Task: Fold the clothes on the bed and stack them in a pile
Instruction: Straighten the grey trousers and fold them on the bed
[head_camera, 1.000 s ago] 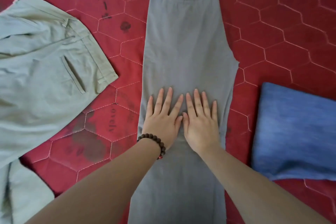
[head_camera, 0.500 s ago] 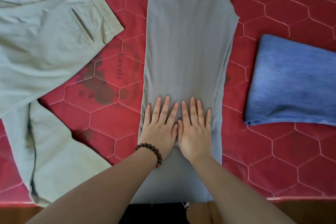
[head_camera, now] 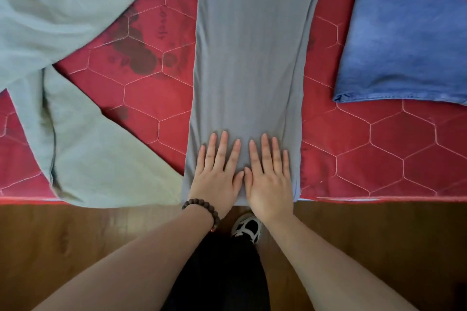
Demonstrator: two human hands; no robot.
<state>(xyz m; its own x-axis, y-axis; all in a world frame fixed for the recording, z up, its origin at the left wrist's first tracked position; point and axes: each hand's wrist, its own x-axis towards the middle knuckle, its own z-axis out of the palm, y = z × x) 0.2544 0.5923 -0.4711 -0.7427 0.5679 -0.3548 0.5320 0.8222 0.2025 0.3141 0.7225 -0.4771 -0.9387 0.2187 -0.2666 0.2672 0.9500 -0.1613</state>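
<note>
Three garments lie across the red quilted bed [head_camera: 379, 159] as I watch through the head camera. At nine to eleven o'clock, the pale green trousers [head_camera: 50, 33] sprawl unfolded, one leg running down to the bed's near edge at about eight o'clock. Dark stains [head_camera: 139, 58] mark the red cover between them and the next garment.

At centre, running from twelve o'clock down to the bed's near edge, the grey trousers [head_camera: 250, 45] lie flat in one long narrow strip, legs laid together, the hem end nearest me.

Both hands press on that hem end, side by side with thumbs almost touching. My left hand [head_camera: 217, 171], a brown bead bracelet [head_camera: 202, 208] at its wrist, lies palm down with fingers straight and slightly spread; its grip holds nothing, only flattening the cloth. My right hand [head_camera: 269, 174] lies the same way just to its three o'clock side, fingers straight, the little finger near the strip's right edge, nothing taken hold of.

At two to three o'clock, well apart from the grey strip, a blue folded garment [head_camera: 404, 45] rests alone on the bed, its near corner toward the grey trousers.

Below the bed edge, at six o'clock, the wooden floor [head_camera: 75, 247] shows, along with a dark trouser leg [head_camera: 222, 272] and a black-and-white shoe [head_camera: 247, 227] between my forearms.
</note>
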